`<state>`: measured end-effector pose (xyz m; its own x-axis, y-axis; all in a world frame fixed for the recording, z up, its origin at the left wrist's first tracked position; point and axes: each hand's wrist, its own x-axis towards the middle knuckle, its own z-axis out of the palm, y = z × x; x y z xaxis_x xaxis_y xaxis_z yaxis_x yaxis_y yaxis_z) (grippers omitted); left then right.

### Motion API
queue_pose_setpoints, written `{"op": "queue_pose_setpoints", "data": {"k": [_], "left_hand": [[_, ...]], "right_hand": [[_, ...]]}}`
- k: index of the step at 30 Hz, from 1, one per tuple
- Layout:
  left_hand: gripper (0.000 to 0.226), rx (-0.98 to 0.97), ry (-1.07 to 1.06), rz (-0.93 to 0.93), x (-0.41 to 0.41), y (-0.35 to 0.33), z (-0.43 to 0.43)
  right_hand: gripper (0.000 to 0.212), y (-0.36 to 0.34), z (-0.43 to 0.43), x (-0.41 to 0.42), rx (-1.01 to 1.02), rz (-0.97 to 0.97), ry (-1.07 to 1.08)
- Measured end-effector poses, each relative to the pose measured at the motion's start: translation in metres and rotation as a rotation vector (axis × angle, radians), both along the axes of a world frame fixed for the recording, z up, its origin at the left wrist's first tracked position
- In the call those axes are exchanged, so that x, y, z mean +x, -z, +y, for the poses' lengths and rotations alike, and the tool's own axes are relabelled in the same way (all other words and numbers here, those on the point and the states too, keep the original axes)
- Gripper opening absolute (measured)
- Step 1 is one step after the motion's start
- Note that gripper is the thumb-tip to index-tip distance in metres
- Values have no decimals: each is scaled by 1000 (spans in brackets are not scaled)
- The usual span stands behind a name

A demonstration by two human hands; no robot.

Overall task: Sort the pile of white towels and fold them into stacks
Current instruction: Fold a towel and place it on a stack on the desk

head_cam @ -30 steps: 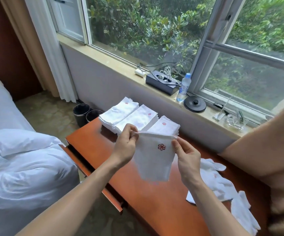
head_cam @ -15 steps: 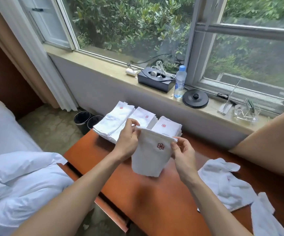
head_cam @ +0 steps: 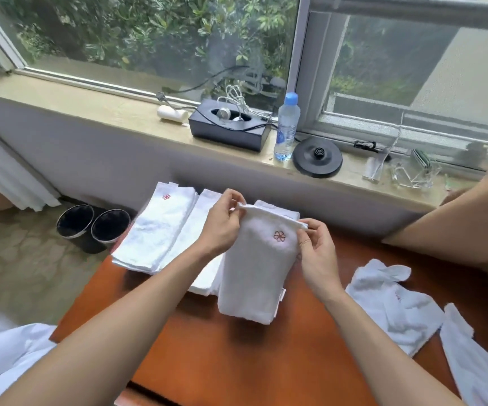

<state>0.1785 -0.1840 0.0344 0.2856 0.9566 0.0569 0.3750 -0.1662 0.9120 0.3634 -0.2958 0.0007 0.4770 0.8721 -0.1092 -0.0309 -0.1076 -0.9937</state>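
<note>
A folded white towel (head_cam: 254, 273) with a red flower mark hangs above the brown table (head_cam: 236, 361). My left hand (head_cam: 222, 227) pinches its top left corner and my right hand (head_cam: 316, 253) pinches its top right corner. Behind it lie three stacks of folded white towels: a left stack (head_cam: 157, 230), a middle stack (head_cam: 198, 256) partly hidden by my left arm, and a right stack (head_cam: 280, 210) mostly hidden by the held towel. Loose unfolded towels (head_cam: 395, 303) lie on the table at the right, and another (head_cam: 468, 358) near the right edge.
Two black bins (head_cam: 93, 227) stand on the floor left of the table. The windowsill holds a black box (head_cam: 228, 130), a water bottle (head_cam: 286, 127), a black kettle base (head_cam: 317, 156) and glassware (head_cam: 412, 171). White bedding (head_cam: 2, 353) lies at lower left.
The view has tilted down and closer to the table. The held towel has dropped lower in front of the stacks, with both hands still pinching its top corners.
</note>
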Motion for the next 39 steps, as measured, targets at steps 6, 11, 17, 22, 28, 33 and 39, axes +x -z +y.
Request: {"op": "queue_pose_setpoints", "data": {"k": [6, 11, 17, 22, 28, 33, 39], "left_hand": [[12, -14, 16, 17, 29, 47, 67], [6, -90, 22, 51, 48, 88, 100], [6, -169, 31, -6, 70, 122, 127], [12, -179, 22, -32, 78, 145, 149], [31, -213, 181, 85, 75, 164, 150], [67, -145, 326, 95, 52, 161, 122], [48, -82, 389, 215, 15, 169, 73]], "right_hand": [[16, 29, 59, 16, -37, -39, 114], [16, 61, 84, 32, -115, -152, 180], [16, 96, 103, 53, -192, -376, 201], [16, 111, 129, 60, -185, -401, 194], [23, 127, 126, 58, -266, -323, 127], [27, 131, 94, 39, -314, -302, 27], [35, 137, 46, 9, -385, -307, -65]]}}
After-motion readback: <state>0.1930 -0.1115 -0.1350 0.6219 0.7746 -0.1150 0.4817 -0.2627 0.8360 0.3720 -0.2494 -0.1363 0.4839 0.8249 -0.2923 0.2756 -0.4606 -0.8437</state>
